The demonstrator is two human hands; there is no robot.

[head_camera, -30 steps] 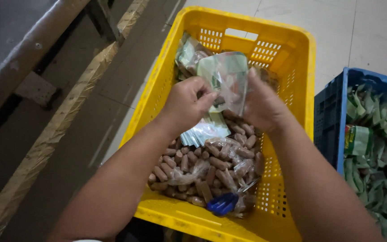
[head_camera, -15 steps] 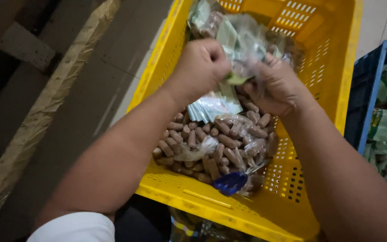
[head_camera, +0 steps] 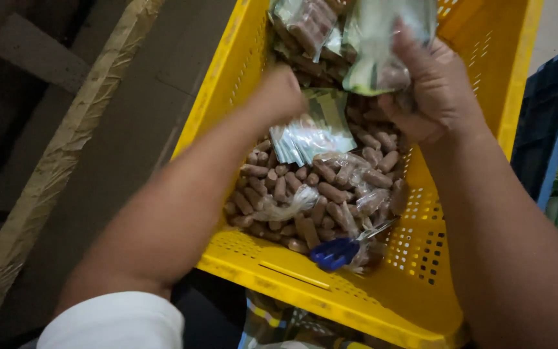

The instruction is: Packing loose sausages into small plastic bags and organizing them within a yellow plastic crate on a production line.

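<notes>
While both hands are up over the far half of the yellow crate (head_camera: 227, 103), the right hand (head_camera: 437, 97) is the one actually doing the holding: its fingers are curled tight round a clear plastic packet (head_camera: 382, 45), gripping it by the lower end so the packet stands up out of the fist, long axis pointing away toward the crate's far wall. The left hand (head_camera: 279, 97) is blurry, looks loosely closed with nothing obvious in it, though I honestly can't tell for sure. It sits just left of that packet, near the crate's middle, so it's close to it but not touching from what I can see.

Counting stuff relative to the crate: one packet in the right fist, at least one more filled bag (head_camera: 311, 26) lying against the far wall just left of it, and a fanned stack of flat empty bags (head_camera: 311, 132) in the middle, too overlapped to count. Loose brown sausage-like pieces (head_camera: 279, 187) fill the near half, way too many to count, with some crumpled clear plastic on top. One blue-handled tool (head_camera: 334, 252) lies at the near right corner, maybe scissors. One blue crate (head_camera: 553, 123) stands just beside the yellow one on its right.
</notes>
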